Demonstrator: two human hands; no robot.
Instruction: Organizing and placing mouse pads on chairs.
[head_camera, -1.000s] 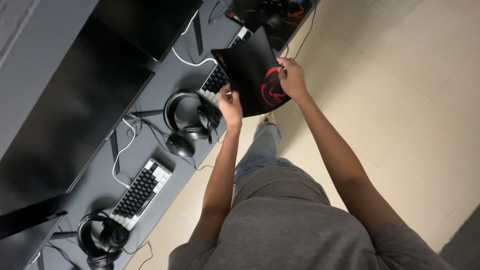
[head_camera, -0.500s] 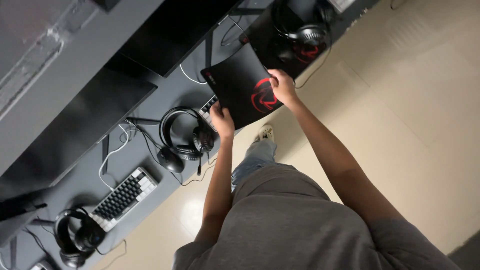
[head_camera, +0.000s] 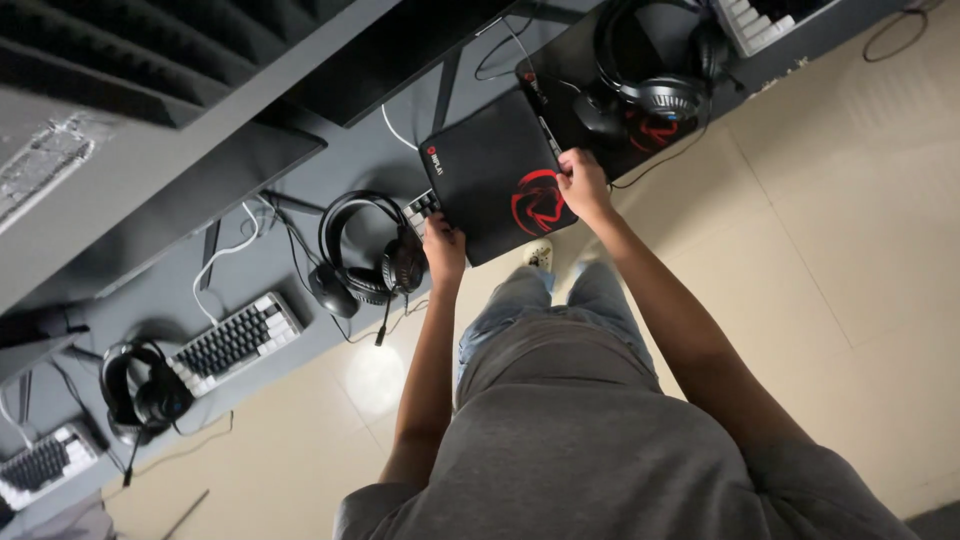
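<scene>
A black mouse pad (head_camera: 490, 175) with a red emblem lies over a keyboard (head_camera: 422, 208) on the dark desk (head_camera: 280, 250). My left hand (head_camera: 444, 245) grips the pad's near left corner. My right hand (head_camera: 583, 183) pinches its near right corner. Only a few keys of the keyboard show at the pad's left edge. A black headset (head_camera: 365, 250) and a mouse (head_camera: 332, 290) lie just left of my left hand.
Another mouse pad with a headset (head_camera: 655, 70) on it sits to the right. Further left are a white-and-black keyboard (head_camera: 235, 342), another headset (head_camera: 140, 390) and a third keyboard (head_camera: 45, 462). Monitors (head_camera: 170, 210) stand along the desk's back. Cables trail over the desk. Beige tiled floor (head_camera: 850, 250) is below.
The view has shifted left along the desk. Both hands have brought the mouse pad down flatter onto the desk, over the keyboard.
</scene>
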